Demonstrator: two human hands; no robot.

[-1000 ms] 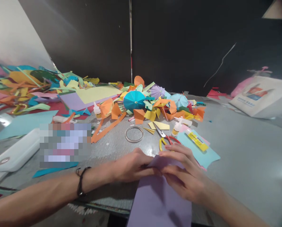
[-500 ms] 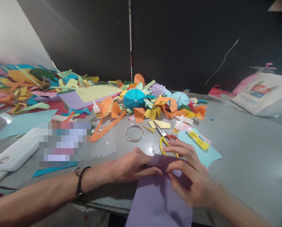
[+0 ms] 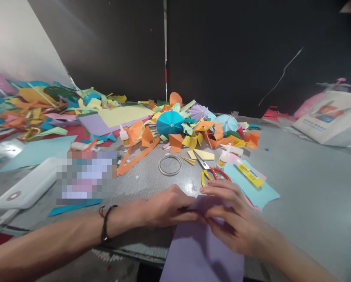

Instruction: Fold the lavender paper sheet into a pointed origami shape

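Note:
A sheet of purple paper point(image 3: 204, 250) hangs over the table's near edge, its upper part bent up between my hands. My left hand point(image 3: 172, 207) is closed on the sheet's upper left, thumb along the paper. My right hand point(image 3: 234, 219) pinches the upper part with thumb and index finger, the other fingers stretched beyond it. Just past those fingers lie scissors point(image 3: 206, 166) with red and yellow handles, partly hidden by my right hand. A ring of clear tape point(image 3: 170, 165) rests ahead of my left hand.
Paper scraps and folded paper rounds, one teal point(image 3: 170, 124), are heaped along the back. To the right are a glue bottle point(image 3: 224, 156), a yellow tube point(image 3: 251, 175) on light blue paper point(image 3: 263, 196), and a white bag point(image 3: 331, 117). A white power bank point(image 3: 25, 186) lies left.
The view has shifted slightly, so the table things sit a little further right. My right thumb and index finger have come closer to my left thumb on the purple paper.

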